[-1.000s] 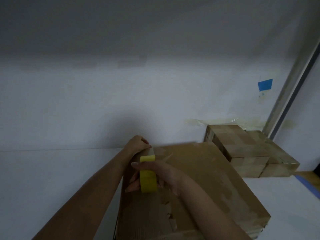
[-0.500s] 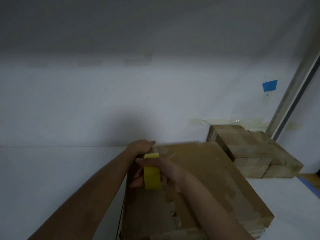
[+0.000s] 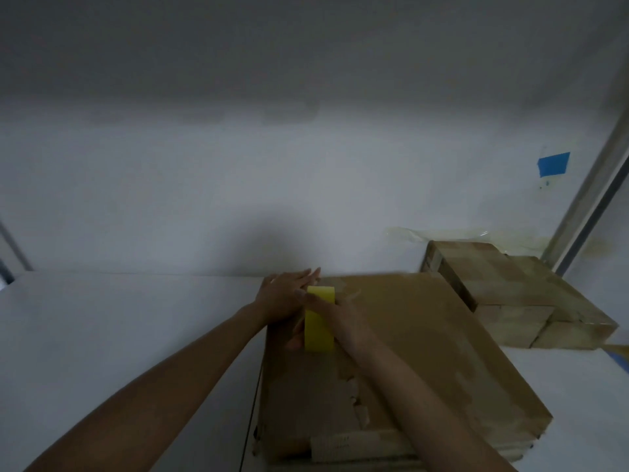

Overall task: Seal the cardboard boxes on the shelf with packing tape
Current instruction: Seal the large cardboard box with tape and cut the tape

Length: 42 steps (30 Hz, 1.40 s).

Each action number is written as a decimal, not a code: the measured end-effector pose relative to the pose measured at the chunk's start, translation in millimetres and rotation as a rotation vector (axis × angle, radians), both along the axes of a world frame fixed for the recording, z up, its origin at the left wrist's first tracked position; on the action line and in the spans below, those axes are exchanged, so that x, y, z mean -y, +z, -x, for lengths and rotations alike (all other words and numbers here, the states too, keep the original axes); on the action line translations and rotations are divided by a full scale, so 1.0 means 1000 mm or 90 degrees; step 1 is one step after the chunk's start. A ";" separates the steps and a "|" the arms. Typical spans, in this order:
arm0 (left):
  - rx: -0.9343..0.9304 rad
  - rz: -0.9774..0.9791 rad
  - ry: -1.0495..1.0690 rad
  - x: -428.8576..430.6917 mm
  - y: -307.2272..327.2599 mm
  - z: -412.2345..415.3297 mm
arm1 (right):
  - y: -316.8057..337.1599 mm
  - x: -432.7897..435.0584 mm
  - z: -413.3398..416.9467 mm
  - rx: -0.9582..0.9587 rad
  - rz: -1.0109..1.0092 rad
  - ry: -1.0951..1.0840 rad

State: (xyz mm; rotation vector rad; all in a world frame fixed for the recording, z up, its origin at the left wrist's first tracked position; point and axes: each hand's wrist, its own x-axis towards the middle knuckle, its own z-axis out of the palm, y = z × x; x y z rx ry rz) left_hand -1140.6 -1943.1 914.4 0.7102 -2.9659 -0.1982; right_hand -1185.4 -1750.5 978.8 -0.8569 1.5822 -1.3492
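A large brown cardboard box (image 3: 425, 342) lies on the white shelf (image 3: 119, 335) in front of me, its top torn in patches. My right hand (image 3: 335, 316) grips a yellow roll of packing tape (image 3: 318, 321) that stands on the box near its far left corner. My left hand (image 3: 286, 296) lies flat with straight fingers on the far left edge of the box, just behind the roll. The strip of tape under the hands is hidden.
A smaller taped cardboard box (image 3: 510, 294) sits at the back right against the wall. A blue tape patch (image 3: 553, 164) is stuck on the wall, beside a metal shelf post (image 3: 592, 199). Bare shelf surface spreads to the left.
My left hand has flattened out, its fingers now straight on the box's far edge. The roll and my right hand have stayed near the far corner while the view shifted slightly.
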 end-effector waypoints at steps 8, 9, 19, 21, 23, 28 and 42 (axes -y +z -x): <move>0.051 -0.017 0.006 0.002 -0.003 0.000 | -0.017 -0.027 -0.016 -0.261 0.090 -0.039; 0.035 -0.036 0.020 0.002 -0.003 0.001 | -0.022 -0.032 -0.016 -0.294 0.088 -0.037; -0.009 -0.111 0.035 0.003 -0.004 0.001 | -0.007 -0.052 -0.025 -0.369 0.011 -0.161; -0.010 -0.118 0.038 0.001 -0.003 0.001 | 0.005 -0.055 -0.029 -0.380 -0.045 -0.167; -0.008 -0.126 0.047 -0.001 -0.002 0.001 | 0.011 -0.059 -0.034 -0.371 -0.067 -0.163; -0.037 -0.129 0.077 -0.008 0.000 0.000 | 0.013 -0.081 -0.044 -0.035 -0.097 -0.122; -0.016 -0.137 0.061 -0.014 0.009 0.000 | 0.021 -0.123 -0.066 -0.143 0.024 0.005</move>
